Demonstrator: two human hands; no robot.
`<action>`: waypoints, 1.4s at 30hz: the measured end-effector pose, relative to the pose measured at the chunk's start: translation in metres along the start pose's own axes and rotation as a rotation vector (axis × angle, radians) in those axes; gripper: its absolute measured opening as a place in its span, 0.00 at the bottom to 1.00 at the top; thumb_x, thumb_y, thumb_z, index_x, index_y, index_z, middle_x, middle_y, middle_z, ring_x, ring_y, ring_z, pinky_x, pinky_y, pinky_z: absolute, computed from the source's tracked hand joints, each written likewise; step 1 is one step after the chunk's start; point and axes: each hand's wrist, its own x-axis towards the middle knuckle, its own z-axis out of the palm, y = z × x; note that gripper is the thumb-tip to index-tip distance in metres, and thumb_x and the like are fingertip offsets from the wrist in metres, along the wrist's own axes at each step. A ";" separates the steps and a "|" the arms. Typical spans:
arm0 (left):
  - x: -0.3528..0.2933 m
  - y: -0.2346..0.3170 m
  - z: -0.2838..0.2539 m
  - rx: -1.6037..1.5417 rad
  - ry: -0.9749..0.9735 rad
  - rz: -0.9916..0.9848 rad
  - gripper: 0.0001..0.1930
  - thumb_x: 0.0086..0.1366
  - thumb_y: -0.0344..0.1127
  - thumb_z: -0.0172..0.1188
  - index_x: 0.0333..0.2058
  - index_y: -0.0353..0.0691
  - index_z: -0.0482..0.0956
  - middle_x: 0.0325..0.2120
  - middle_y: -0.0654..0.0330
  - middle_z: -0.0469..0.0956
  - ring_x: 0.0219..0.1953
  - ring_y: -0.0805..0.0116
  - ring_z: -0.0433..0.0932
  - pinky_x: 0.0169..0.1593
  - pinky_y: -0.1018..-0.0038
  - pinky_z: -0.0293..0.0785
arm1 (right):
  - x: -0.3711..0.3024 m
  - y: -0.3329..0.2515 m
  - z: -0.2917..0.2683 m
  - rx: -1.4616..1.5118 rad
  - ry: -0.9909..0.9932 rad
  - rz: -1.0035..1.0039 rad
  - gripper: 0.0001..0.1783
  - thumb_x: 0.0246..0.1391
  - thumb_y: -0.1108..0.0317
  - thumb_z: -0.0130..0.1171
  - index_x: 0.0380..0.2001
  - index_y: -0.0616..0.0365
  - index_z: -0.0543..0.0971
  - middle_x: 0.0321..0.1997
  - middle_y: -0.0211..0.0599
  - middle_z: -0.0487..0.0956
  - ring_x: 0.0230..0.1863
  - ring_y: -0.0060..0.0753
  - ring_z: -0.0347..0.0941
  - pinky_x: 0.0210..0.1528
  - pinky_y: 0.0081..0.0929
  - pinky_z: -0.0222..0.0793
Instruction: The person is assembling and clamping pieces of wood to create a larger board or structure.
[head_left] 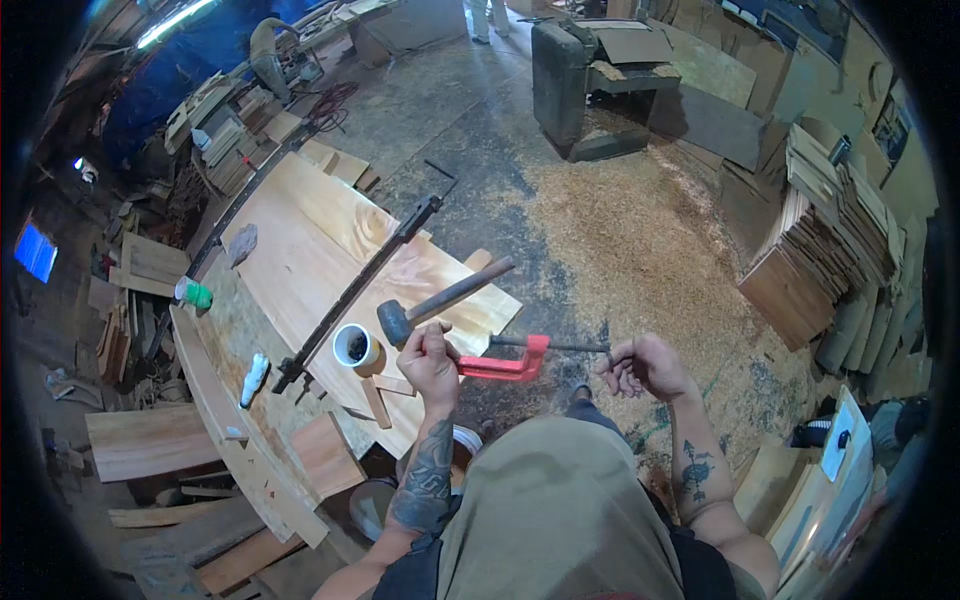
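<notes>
My left hand (428, 365) is closed round the frame of a red C-clamp (505, 368), held in the air beside the workbench. The clamp's dark threaded screw (572, 346) points right, toward my right hand (645, 368), whose curled fingers are at the screw's handle end. Just beyond my left hand a mallet (394, 322) with a dark head and wooden handle lies on a wide wooden panel (305, 235). A white cup (357, 347) with dark contents stands near that hand. Across the panel runs a long dark bar clamp (365, 280).
On the bench at left are a white bottle (255, 380), a green-and-white can (193, 292) and a grey rag (242, 244). Wood shavings (630, 240) cover the floor ahead. A dark machine (565, 90) stands farther off; stacked boards (810, 240) lean at right. A person's legs (487, 18) show far back.
</notes>
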 end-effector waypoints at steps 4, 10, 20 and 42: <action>0.001 0.002 -0.006 0.030 0.007 0.053 0.18 0.74 0.43 0.61 0.33 0.30 0.82 0.14 0.67 0.71 0.15 0.79 0.71 0.20 0.81 0.66 | 0.006 0.002 0.013 -0.367 0.072 0.009 0.11 0.59 0.71 0.67 0.41 0.69 0.86 0.33 0.37 0.86 0.23 0.19 0.75 0.26 0.17 0.71; -0.002 0.003 -0.012 0.054 0.040 0.049 0.19 0.75 0.44 0.61 0.33 0.31 0.82 0.14 0.67 0.71 0.16 0.79 0.70 0.21 0.81 0.65 | 0.018 0.010 0.020 -0.488 0.124 -0.142 0.12 0.55 0.73 0.70 0.43 0.65 0.87 0.35 0.30 0.86 0.29 0.15 0.76 0.30 0.18 0.71; -0.007 0.003 0.004 -0.112 0.086 -0.108 0.24 0.75 0.51 0.58 0.33 0.32 0.81 0.22 0.63 0.76 0.18 0.79 0.68 0.23 0.80 0.65 | 0.036 -0.001 0.035 -0.793 0.465 -0.891 0.12 0.52 0.80 0.69 0.41 0.61 0.86 0.38 0.40 0.86 0.34 0.27 0.82 0.34 0.26 0.76; -0.011 0.003 -0.015 0.038 0.237 -0.054 0.21 0.77 0.46 0.56 0.33 0.31 0.83 0.19 0.63 0.76 0.17 0.80 0.69 0.23 0.79 0.65 | 0.010 0.036 0.012 -0.171 0.059 -0.003 0.19 0.61 0.62 0.65 0.47 0.68 0.83 0.35 0.41 0.86 0.25 0.19 0.75 0.28 0.18 0.69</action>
